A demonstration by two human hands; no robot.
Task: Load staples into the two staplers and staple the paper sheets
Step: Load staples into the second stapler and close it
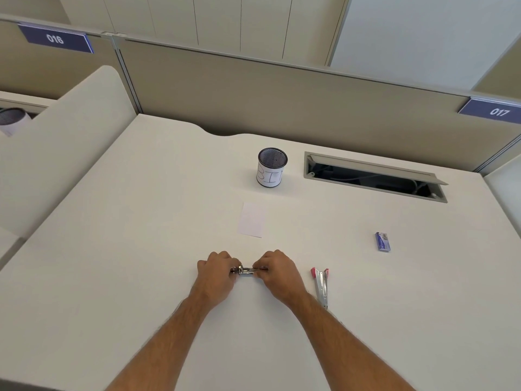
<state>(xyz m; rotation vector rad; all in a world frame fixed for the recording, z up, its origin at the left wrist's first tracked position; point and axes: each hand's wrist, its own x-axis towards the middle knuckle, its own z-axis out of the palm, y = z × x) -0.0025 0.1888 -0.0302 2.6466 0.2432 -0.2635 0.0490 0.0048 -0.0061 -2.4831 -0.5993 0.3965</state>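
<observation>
Here the left hand [215, 270] curls its fingers round one end of a small metal stapler [245, 270] low over the desk [112, 249], and the right hand [275, 269] pinches the other end, so the stapler sits between both hands with only its shiny middle showing. Whether staples are already inside it is too small to tell; to my eye this looks like the loading step on the first stapler, either opening it or closing it up.

Beyond the hands, toward the back of the desk, a small stack of paper sheets [251, 220] lies flat and apart from everything, with no staple visible in it. Behind that stands a mesh cup [272, 167] with a white label.

To the right of the right forearm, a second stapler [321, 286] with pink ends lies open on the desk, untouched. Farther right, well apart, sits a little blue box of staples [382, 242].

So, as I judge it, the task is early: one stapler is in hand, the other waits, and the stapling of the sheets is yet to be done.
</observation>
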